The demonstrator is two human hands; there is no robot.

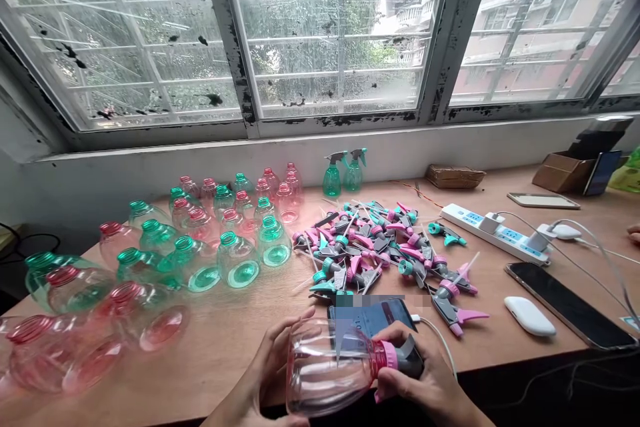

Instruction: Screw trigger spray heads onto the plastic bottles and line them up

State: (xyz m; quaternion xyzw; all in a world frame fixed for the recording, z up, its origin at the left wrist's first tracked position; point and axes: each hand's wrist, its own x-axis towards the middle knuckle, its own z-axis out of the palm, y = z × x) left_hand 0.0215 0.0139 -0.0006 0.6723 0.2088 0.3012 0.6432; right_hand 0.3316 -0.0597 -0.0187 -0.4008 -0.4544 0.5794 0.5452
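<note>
A clear pink spray bottle (325, 370) lies on its side between my two hands at the table's front edge, its neck toward the right. My left hand (270, 360) is curled round the bottle's base end. With my right hand (420, 367) I grip the grey and pink spray head (407, 357) by its pink collar, which sits on the bottle's neck. Behind the bottle lies a phone (375, 317) with its screen lit and a white cable plugged in. A loose pile of pink, green and grey spray heads (370, 240) spreads just beyond it.
Several pink and green bottles without heads, such as a green bottle (239, 260), stand at left. Two green spray bottles with heads (332, 177) stand by the wall. At right are a power strip (495, 233), a dark phone (570, 303) and a white earbud case (529, 317).
</note>
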